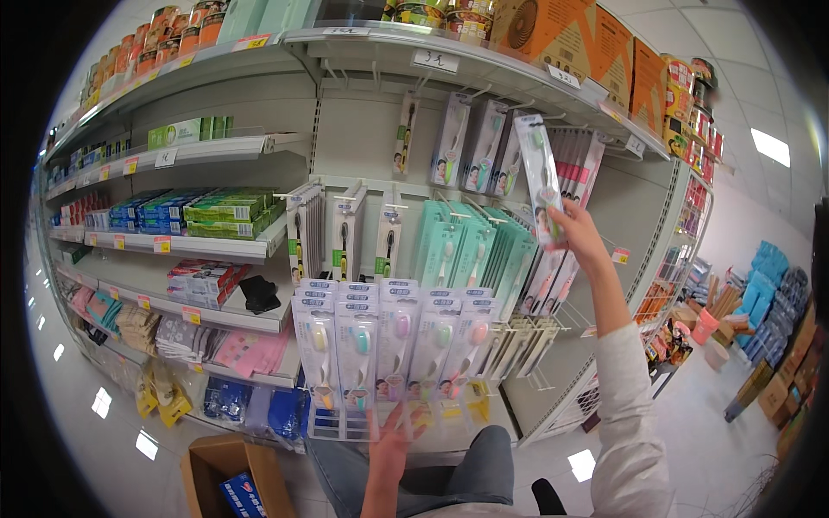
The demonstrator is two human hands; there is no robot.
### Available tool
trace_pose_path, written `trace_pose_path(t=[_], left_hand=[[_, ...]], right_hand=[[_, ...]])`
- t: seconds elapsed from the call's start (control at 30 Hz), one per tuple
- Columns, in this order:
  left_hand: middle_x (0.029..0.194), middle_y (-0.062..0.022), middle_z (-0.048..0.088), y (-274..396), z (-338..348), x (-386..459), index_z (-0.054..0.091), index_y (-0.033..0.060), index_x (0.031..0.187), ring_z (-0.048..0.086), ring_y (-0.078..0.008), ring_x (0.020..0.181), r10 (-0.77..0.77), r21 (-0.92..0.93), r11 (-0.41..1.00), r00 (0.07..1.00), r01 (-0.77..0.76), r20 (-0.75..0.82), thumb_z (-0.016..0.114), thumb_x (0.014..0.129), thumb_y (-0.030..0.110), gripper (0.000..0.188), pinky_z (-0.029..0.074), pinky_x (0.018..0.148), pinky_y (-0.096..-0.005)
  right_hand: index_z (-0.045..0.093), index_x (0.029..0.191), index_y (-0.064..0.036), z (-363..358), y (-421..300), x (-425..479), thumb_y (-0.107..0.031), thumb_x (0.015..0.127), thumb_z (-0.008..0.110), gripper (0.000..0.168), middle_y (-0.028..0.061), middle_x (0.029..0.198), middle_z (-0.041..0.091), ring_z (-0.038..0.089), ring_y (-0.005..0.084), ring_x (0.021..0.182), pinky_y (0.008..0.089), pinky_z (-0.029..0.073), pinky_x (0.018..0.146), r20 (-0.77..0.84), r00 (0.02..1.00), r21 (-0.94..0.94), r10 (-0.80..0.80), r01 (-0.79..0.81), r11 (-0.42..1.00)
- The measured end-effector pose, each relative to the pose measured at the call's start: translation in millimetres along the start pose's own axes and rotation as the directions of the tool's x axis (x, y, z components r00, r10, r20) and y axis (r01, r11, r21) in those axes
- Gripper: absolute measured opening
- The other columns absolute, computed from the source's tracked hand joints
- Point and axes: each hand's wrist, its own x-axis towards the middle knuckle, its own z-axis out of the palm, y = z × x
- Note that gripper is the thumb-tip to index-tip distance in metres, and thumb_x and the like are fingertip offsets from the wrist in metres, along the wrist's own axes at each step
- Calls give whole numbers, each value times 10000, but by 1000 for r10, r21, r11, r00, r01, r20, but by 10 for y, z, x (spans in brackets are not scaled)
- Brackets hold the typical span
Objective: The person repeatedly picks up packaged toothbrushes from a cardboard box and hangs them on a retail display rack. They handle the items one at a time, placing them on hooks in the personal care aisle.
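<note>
My right hand (576, 233) is raised at the right and grips the lower end of a packaged toothbrush (539, 162) with a green head. That pack is in front of the hooks, beside similar hanging toothbrush packs (482, 139); whether it touches a hook I cannot tell. Low in front of me, my left hand (394, 427) supports a clear plastic display tray (324, 424) from below, its fingers seen through the plastic. Upright in the tray stand rows of packaged toothbrushes (395, 343) with yellow, teal, purple, green and pink heads.
Green toothbrush packs (453, 246) hang behind the tray. Shelves at left hold toothpaste boxes (230, 210), a black item (259, 292) and folded towels (252, 349). An open cardboard box (201, 472) sits on the floor. A wire side rack (673, 259) borders the shelf at right.
</note>
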Motion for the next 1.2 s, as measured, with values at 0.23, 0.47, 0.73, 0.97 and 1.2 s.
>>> trace_pose_path(t=[0.23, 0.47, 0.73, 0.97, 1.2], left_hand=[[1391, -227, 401, 29, 23, -7, 137, 203, 1478, 490, -452, 1197, -14, -30, 999, 1000, 13, -23, 491, 759, -23, 832, 511, 876, -484], [1389, -222, 417, 90, 90, -7, 159, 204, 1475, 484, -455, 1202, -31, -2, 1000, 999, 31, -44, 463, 716, -44, 854, 506, 877, -483], [1402, -231, 400, 102, 20, 10, 169, 224, 1473, 469, -467, 1215, -32, -65, 997, 998, 28, -52, 427, 692, -75, 875, 501, 887, -498], [1408, -226, 394, 115, 42, -3, 178, 225, 1475, 455, -466, 1231, -44, -92, 995, 999, 44, 3, 426, 679, -80, 888, 493, 904, -495], [1433, -228, 369, 152, 109, -8, 151, 228, 1488, 440, -462, 1245, -51, -53, 997, 998, 52, 20, 440, 695, -72, 896, 474, 929, -487]], right_hand=[[546, 1170, -27, -92, 72, 662, -266, 931, 552, 338, 64, 993, 622, 635, 180, 874, 332, 583, 664, -184, 982, 54, 51, -41, 998], [542, 1106, 8, 12, 399, 1019, -264, 951, 531, 313, 109, 1004, 617, 638, 209, 879, 352, 602, 680, -224, 969, 321, 109, -32, 947], [575, 1071, -40, 139, 591, 1246, -312, 895, 627, 328, 90, 963, 627, 632, 232, 833, 368, 593, 682, -273, 916, 539, 293, -107, 836], [621, 971, -77, 88, 782, 1488, -433, 787, 737, 417, 74, 912, 628, 625, 231, 806, 339, 588, 700, -262, 822, 762, 505, -145, 631], [578, 1067, -33, 105, 839, 1636, -278, 827, 730, 376, 109, 1054, 595, 619, 269, 854, 398, 591, 653, -313, 850, 713, 424, -84, 696]])
